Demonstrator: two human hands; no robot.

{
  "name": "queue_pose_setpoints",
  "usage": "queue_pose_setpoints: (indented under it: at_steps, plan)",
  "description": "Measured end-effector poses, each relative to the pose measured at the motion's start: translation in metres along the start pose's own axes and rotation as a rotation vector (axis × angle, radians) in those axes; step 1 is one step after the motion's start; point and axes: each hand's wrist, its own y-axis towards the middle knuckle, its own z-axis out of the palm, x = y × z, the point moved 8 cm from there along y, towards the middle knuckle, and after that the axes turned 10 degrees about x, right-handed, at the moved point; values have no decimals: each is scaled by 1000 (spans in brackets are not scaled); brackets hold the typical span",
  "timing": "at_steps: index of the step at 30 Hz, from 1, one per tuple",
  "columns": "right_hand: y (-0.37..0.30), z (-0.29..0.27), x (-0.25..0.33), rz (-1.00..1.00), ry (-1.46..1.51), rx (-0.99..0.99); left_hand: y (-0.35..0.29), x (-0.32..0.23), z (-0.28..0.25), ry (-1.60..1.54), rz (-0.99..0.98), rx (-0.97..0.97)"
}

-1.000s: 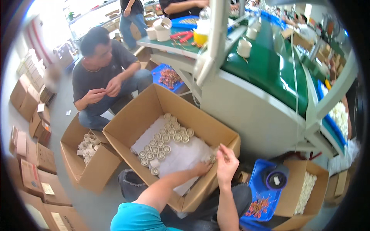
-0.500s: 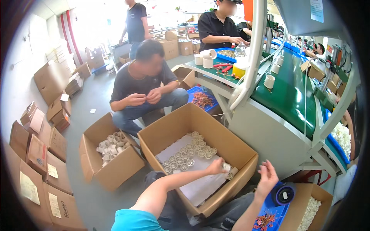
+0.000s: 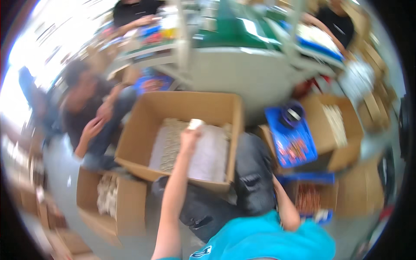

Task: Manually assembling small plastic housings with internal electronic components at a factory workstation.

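My left hand is closed around a white cylindrical lamp-socket-like piece, above the large cardboard box. Under it, white paper lines the box. Several rows of similar white pieces stand on the left part of the paper, blurred. A few more pieces sit along the box's right wall. My right forearm reaches down beside my right knee, which hides that hand and its fingers. The nearest things to it are the blue tray and the boxes at right.
A smaller box with white cups stands at lower left. A person crouches beyond it. A workbench with a green conveyor runs across the back. At right are a dark round container and a box of white parts.
My view has turned to the right and blurred. My left hand has come away from the box's right side toward its middle with a white piece. My right hand has gone down behind my knee.
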Motion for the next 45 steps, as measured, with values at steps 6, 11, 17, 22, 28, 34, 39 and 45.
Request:
queue_pose_setpoints:
  at_steps: [6, 11, 17, 22, 28, 34, 39, 45]
  plan:
    - [24, 1, 12, -124, -406, 117, -2, -19, 30, -257, 16, 163]
    - [20, 16, 27, 82, -2, 7, -7, -16, 25, -254, 71, 116]
    - [52, 32, 57, 21, -100, 45, -7, -21, 15, -260, 99, 87]
    - [46, 33, 67, -137, 213, 222, -2, -21, 29, -278, 64, 110]
    - [-5, 47, 84, -140, 212, 114, 9, -14, -5, -272, 42, 96]
    - [-35, -21, 3, -77, -388, -2, 7, -12, 11, -253, 21, 123]
    - [-30, -21, 5, -194, -590, -181, 0, -13, 10, -294, 37, 179]
    - [22, -15, 9, 50, -288, 36, 0, -13, 33, -343, -9, 187]
